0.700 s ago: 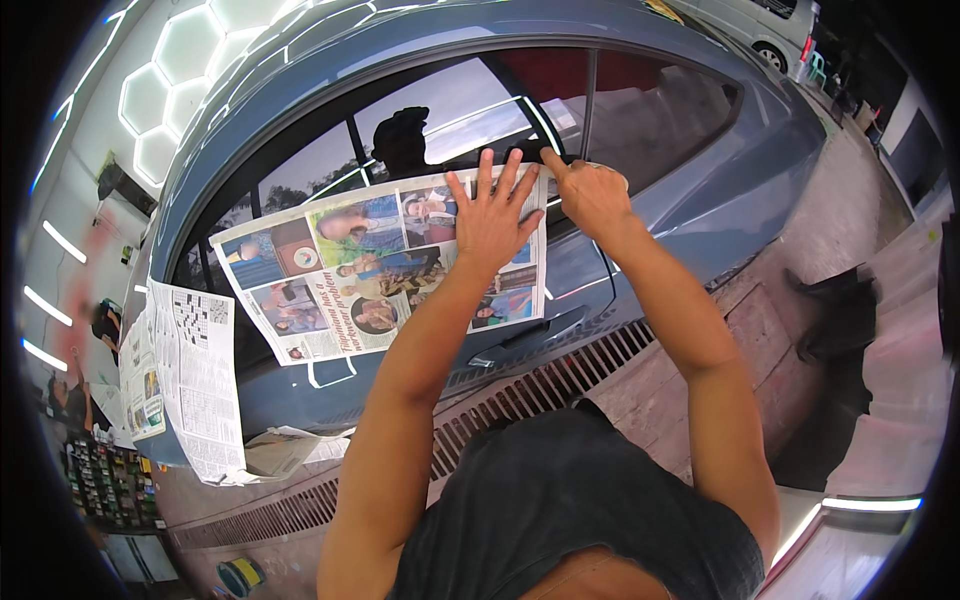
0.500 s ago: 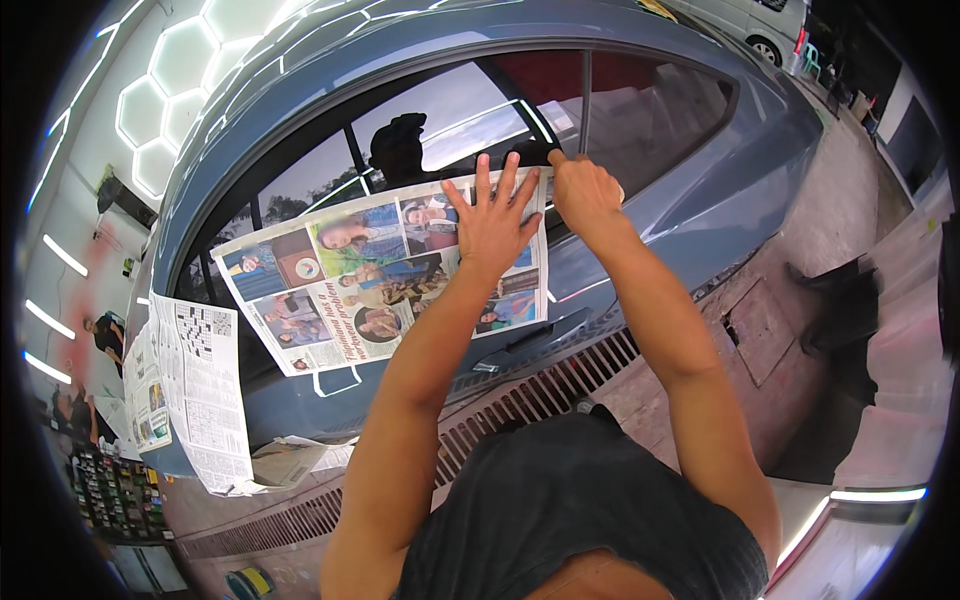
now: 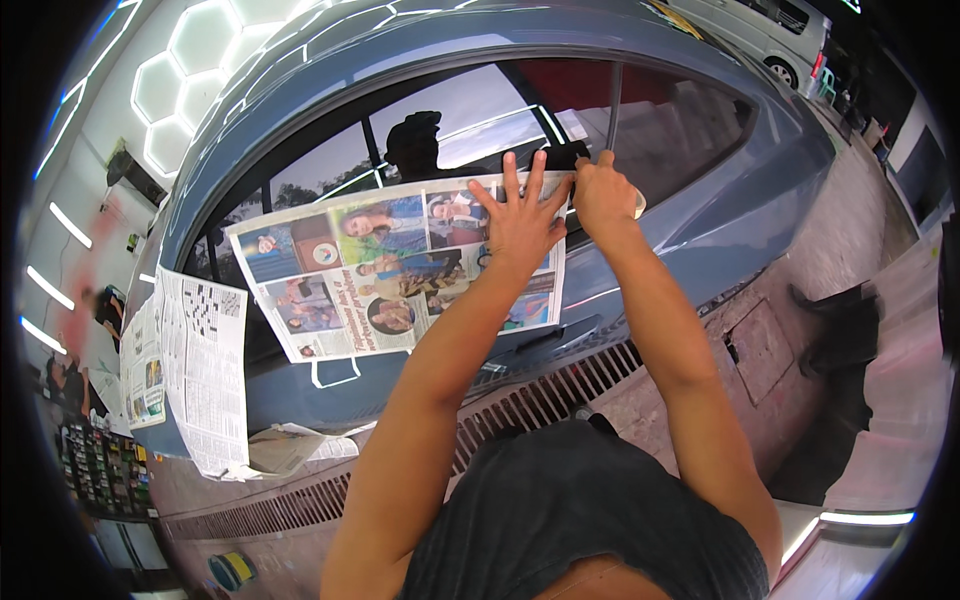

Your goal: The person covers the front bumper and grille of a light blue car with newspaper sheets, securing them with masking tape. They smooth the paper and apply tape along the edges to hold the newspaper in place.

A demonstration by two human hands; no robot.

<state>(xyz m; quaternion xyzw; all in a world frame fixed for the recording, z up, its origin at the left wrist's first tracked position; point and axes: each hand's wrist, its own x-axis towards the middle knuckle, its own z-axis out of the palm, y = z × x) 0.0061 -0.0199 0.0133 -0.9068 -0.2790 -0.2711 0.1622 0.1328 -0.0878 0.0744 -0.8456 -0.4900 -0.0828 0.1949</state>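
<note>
A newspaper sheet lies against the lower side windows and door of a blue-grey car. My left hand presses flat on its upper right part with fingers spread. Just right of the sheet's upper right corner, at the base of the window, my right hand is closed. From its right side pokes the pale curved edge of what looks like a roll of tape; the rest is hidden by the hand. The rear side window reflects a dark head shape.
More newspaper hangs over the car farther left. A floor grate runs below the door, and a bucket stands at the lower left. Another person is at the far left. A white van stands behind.
The view has shifted slightly, so the car and both hands sit a little farther right. My left hand stays spread on the newspaper; my right hand remains closed by its corner.
</note>
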